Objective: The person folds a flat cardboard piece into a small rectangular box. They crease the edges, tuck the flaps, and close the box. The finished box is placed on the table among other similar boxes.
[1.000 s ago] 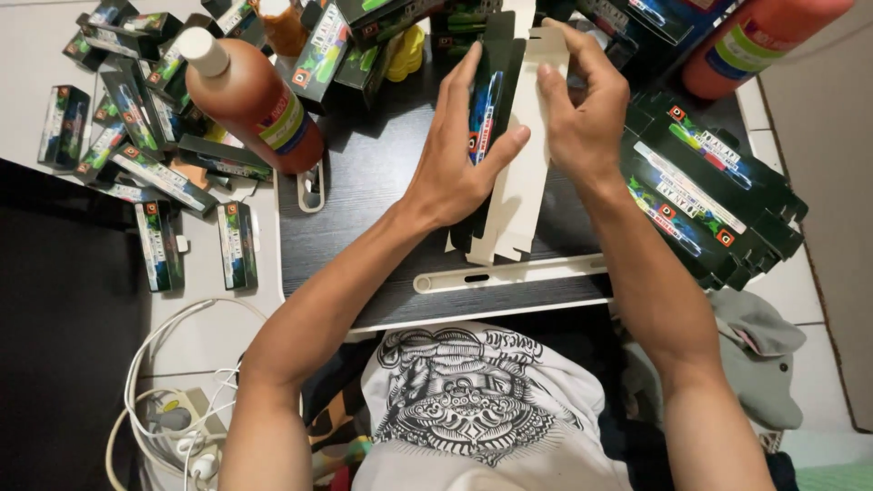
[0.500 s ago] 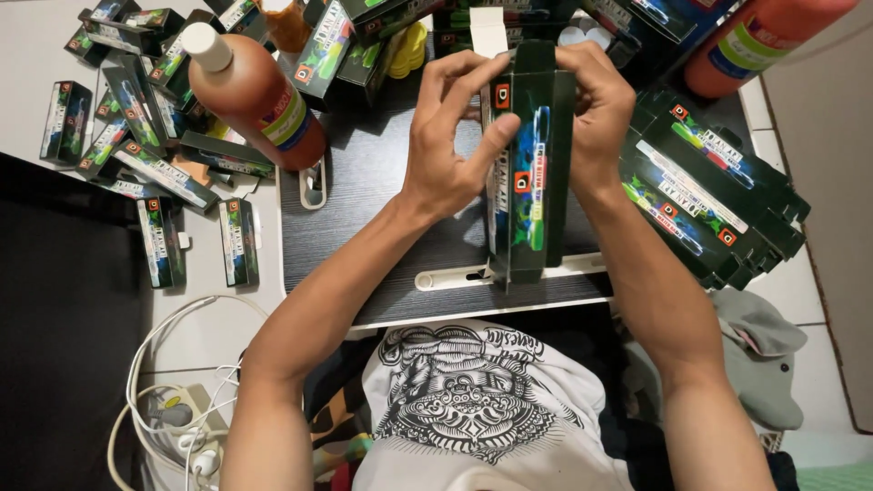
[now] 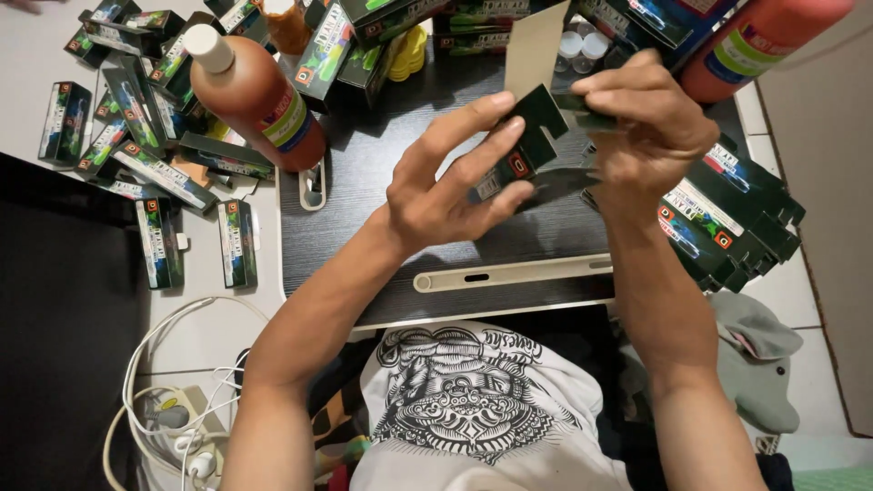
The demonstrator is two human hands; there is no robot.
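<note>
A small dark green printed cardboard carton (image 3: 527, 150), half folded with its pale unprinted inner flap standing up behind it, is held in the air over the middle of the black wood-grain worktop (image 3: 382, 182). Its card is thin and glossy on the outside, matt and cream on the inside, with a notched tab cut into one edge. The left hand (image 3: 446, 195) has its fingers (image 3: 473, 123) curled loosely round the carton's lower end, thumb pressed under it. The right hand (image 3: 650, 127) pinches the upper end, fingers bent tight over a folded flap.

Just right of the hands lies a stack of flat dark green carton blanks (image 3: 727, 223). At the left, a large orange plastic bottle with a white cap (image 3: 250, 95) lies on its side, and many assembled green cartons (image 3: 136, 136) are scattered round it. A cream plastic strip (image 3: 509, 273) runs along the worktop's near edge.
</note>
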